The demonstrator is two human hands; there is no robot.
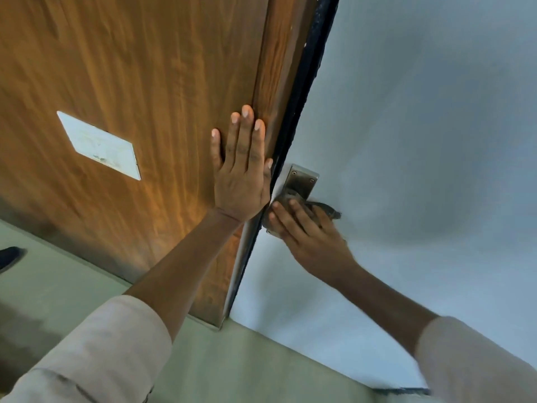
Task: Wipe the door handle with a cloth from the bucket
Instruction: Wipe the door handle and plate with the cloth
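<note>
Wood-grain door (130, 68) meets smooth pale panel (421, 141). Left hand (241, 173) lies flat, fingers spread. Right hand (308, 231) presses dark crumpled cloth (327, 210) against rectangular metal handle plate (300, 181).

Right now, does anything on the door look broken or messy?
Yes. The black strip along the door edge looks chipped and flaky near the top. The white plate on the wood looks smudged.
</note>
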